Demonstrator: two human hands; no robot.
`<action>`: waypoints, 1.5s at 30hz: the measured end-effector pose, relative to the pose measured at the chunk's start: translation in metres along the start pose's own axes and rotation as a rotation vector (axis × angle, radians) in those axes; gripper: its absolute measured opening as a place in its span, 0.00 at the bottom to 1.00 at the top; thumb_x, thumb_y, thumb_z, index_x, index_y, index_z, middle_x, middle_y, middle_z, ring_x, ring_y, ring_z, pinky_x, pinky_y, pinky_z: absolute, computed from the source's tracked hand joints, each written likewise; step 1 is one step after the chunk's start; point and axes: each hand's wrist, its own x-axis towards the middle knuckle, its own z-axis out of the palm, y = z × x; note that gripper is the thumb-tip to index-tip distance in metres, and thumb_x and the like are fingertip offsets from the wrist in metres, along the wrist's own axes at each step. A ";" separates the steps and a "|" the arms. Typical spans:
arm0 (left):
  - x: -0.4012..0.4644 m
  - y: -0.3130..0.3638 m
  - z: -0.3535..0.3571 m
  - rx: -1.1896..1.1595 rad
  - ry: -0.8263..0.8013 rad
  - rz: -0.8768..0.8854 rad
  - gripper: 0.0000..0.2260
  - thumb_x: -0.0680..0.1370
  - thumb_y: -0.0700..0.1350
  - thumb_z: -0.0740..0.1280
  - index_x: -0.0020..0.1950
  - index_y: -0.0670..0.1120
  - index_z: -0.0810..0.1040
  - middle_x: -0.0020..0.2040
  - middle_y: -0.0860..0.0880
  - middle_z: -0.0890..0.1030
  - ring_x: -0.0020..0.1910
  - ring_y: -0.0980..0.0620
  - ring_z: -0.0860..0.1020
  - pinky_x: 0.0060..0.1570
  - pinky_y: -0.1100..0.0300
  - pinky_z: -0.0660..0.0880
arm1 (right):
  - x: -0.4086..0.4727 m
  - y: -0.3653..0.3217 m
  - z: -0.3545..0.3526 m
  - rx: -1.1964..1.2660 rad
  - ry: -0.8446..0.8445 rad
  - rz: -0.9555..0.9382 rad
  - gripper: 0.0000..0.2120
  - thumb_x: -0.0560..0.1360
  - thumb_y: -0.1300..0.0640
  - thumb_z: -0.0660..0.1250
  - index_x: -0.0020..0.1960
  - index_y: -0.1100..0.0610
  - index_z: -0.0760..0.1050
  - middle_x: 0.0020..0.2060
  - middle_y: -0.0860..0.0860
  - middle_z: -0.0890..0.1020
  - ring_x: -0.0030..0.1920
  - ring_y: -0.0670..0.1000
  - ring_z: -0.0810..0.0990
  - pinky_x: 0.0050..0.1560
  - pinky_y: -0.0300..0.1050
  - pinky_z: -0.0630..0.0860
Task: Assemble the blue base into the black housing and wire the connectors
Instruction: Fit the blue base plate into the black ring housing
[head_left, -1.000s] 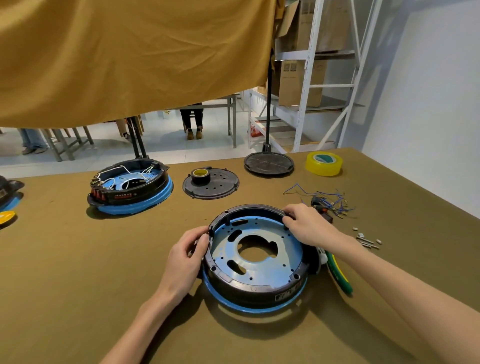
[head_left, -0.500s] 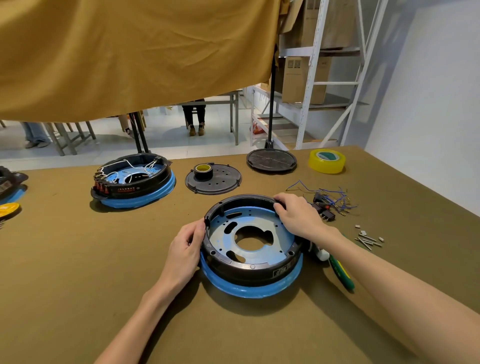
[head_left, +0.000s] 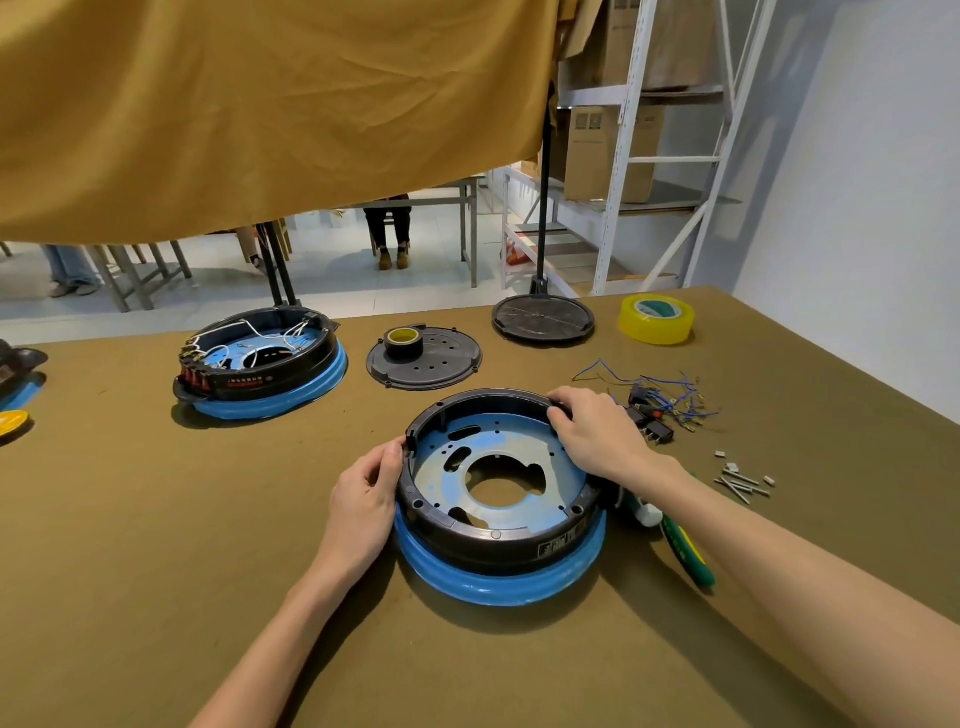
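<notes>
A black ring housing (head_left: 488, 545) sits on a blue base (head_left: 498, 584) in the middle of the olive table; the base's blue plate with a round hole shows inside the ring. My left hand (head_left: 363, 499) grips the housing's left rim. My right hand (head_left: 597, 436) presses on its far right rim. Blue wires with terminals (head_left: 670, 395) and black connectors (head_left: 652, 423) lie just right of my right hand.
A wired black-and-blue unit (head_left: 260, 364) stands at the back left. Behind the housing are a black cover with a tape roll (head_left: 423, 356), a round stand foot (head_left: 543, 319) and yellow tape (head_left: 655, 318). Small screws (head_left: 743, 480) and a green-handled tool (head_left: 685, 551) lie to the right.
The housing and base, tilted up at the front a second ago, now sit flat on the table. Both hands stayed on the rim.
</notes>
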 end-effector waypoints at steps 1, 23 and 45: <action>0.000 0.000 0.001 -0.012 0.003 0.003 0.28 0.81 0.64 0.55 0.74 0.49 0.76 0.68 0.53 0.80 0.68 0.55 0.76 0.70 0.49 0.73 | 0.002 -0.001 -0.002 -0.005 -0.007 -0.003 0.16 0.85 0.53 0.58 0.68 0.54 0.78 0.57 0.54 0.84 0.55 0.57 0.81 0.53 0.53 0.79; -0.006 0.005 -0.001 0.011 0.020 -0.013 0.30 0.80 0.64 0.55 0.76 0.48 0.73 0.71 0.49 0.77 0.71 0.53 0.73 0.72 0.48 0.71 | 0.011 0.012 -0.012 0.056 -0.168 -0.018 0.17 0.84 0.53 0.62 0.70 0.57 0.77 0.62 0.55 0.82 0.63 0.56 0.79 0.65 0.55 0.76; -0.007 0.007 0.000 0.015 -0.027 -0.021 0.31 0.79 0.66 0.55 0.76 0.50 0.72 0.70 0.50 0.77 0.69 0.55 0.74 0.71 0.47 0.72 | 0.014 0.016 -0.014 -0.054 -0.214 -0.061 0.12 0.85 0.54 0.60 0.65 0.56 0.76 0.56 0.55 0.82 0.53 0.56 0.80 0.57 0.56 0.78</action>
